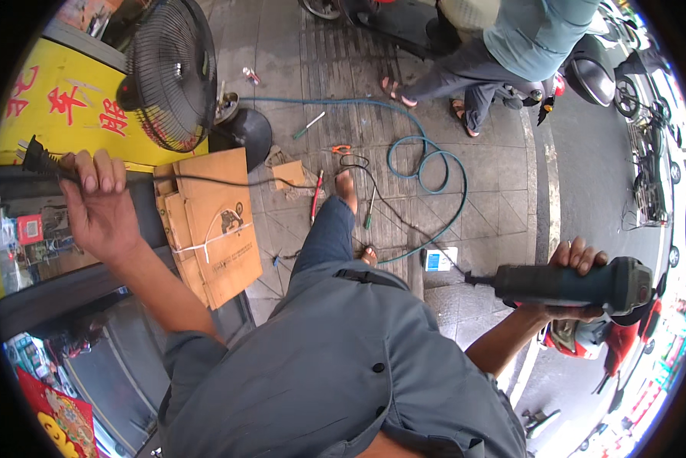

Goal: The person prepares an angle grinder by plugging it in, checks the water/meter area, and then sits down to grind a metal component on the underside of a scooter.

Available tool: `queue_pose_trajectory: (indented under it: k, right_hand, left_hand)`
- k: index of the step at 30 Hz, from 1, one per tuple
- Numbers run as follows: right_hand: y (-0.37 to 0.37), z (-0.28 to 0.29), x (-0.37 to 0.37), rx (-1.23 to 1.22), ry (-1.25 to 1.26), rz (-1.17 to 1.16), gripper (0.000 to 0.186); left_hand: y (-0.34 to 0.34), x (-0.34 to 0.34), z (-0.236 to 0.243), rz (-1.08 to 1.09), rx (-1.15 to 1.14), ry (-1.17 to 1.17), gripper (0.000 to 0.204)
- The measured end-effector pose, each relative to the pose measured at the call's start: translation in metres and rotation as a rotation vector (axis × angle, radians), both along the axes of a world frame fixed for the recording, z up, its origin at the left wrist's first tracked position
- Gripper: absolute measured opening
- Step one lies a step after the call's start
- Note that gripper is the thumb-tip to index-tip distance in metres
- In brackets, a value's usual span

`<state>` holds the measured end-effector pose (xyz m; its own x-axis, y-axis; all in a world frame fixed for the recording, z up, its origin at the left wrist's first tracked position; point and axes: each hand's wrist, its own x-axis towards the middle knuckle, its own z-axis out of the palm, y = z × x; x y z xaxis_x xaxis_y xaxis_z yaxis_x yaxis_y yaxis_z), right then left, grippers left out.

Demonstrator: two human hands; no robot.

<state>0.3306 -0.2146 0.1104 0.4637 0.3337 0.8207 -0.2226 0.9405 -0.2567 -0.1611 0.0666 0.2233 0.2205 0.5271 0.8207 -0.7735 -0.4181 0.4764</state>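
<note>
Raised at the left, my left hand is closed on a black power plug, its prongs pointing up and away from the fingers. A black cord runs from it across to the pavement. Out at the right, my right hand wraps round the dark body of an angle grinder, held roughly level. The cord leaves the grinder's left end and drops toward the ground near my foot. No disc shows on its head, which faces right.
On the pavement lie orange-handled pliers, a red-handled tool, a green-handled screwdriver and a looped blue hose. Flattened cardboard and a black fan stand left. Another person stands ahead by a scooter.
</note>
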Motion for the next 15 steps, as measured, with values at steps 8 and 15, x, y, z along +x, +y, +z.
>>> queue_pose_trajectory:
  k: [8,15]
  right_hand:
    - [0.011,0.041,0.006,0.016,0.046,-0.218,0.076]
    - [-0.008,0.052,-0.010,0.083,-0.191,-0.147,0.073]
  left_hand:
    - [0.030,0.071,-0.045,0.297,-0.028,0.055,0.018]
    - [0.023,0.104,-0.073,0.523,-0.015,0.193,0.019]
